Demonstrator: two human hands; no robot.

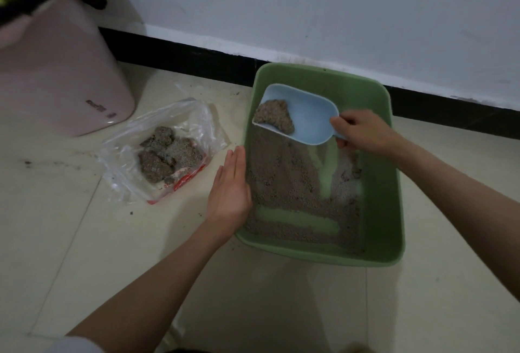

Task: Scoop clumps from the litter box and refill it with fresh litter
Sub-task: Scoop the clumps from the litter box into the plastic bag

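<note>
bare forearms, white sleeve edge (76, 345) at left

dim, soft indoor light; slightly grainy, with wide-angle bending at the edges.

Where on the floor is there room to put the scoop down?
Bare floor lies in front of the litter box, between the arms, and more lies right of the box. Left of the box is crowded: the left hand, the bag of clumps and the pink bin.
</note>
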